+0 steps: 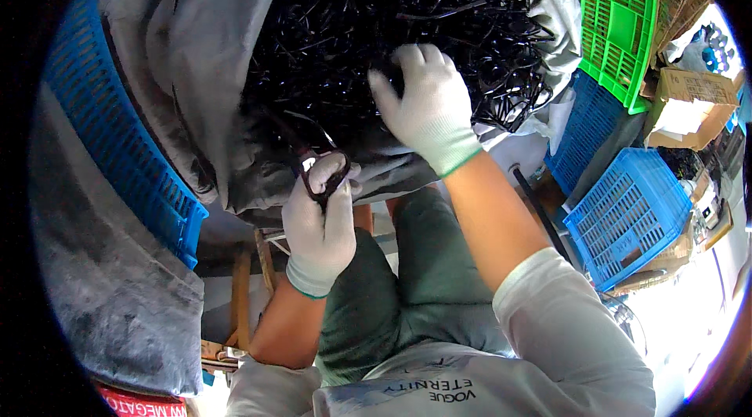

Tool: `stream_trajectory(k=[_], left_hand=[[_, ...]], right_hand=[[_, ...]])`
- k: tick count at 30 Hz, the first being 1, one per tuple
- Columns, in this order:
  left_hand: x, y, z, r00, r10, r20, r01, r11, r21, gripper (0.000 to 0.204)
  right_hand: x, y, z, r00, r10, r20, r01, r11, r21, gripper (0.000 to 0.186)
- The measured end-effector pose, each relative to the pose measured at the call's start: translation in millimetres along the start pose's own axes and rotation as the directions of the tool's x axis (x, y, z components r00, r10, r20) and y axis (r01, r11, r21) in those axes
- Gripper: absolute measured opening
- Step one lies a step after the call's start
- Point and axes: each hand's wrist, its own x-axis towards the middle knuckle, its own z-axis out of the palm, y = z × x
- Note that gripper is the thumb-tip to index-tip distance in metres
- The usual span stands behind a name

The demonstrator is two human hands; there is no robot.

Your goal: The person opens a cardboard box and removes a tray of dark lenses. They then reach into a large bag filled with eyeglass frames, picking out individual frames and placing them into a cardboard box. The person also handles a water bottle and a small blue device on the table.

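My left hand [321, 217], in a white knit glove, is closed on a dark glasses frame [323, 196]. One rim of it loops around by my thumb, and a thin arm reaches up toward the pile. My gloved right hand [431, 103] rests palm down over the near right part of a heap of shiny black glasses frames [345, 33]. Its thumb stands apart from the fingers, and no held piece shows. Grey cloth [211, 33] wraps the sides of the heap, which lies in front of my lap.
At the left stands a long blue plastic crate [117, 103] with grey cloth [117, 260] beside it. To the right are a green crate [615, 17], a blue basket [627, 213] and an open cardboard box [693, 99]. A dark bar [540, 205] slants near my right forearm.
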Motion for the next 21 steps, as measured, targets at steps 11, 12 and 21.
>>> stream_trajectory(k=[11,12,21], left_hand=[[-4.8,-5.0,-10.8,0.999,-0.013,0.039,0.014,0.999,-0.032,0.026],[-5.4,-5.5,-11.0,0.999,-0.017,0.027,0.019,0.999,-0.046,0.026],[-11.5,-9.4,-27.0,0.997,0.006,0.075,-0.005,1.000,-0.007,0.028]], right_hand=[[82.7,3.2,70.1,0.604,0.231,0.763,-0.792,0.284,0.541,0.020],[77.6,6.7,67.9,0.671,0.139,0.728,-0.733,0.272,0.623,0.019],[1.5,12.4,-27.5,0.727,0.257,0.636,-0.662,0.507,0.552,0.029]])
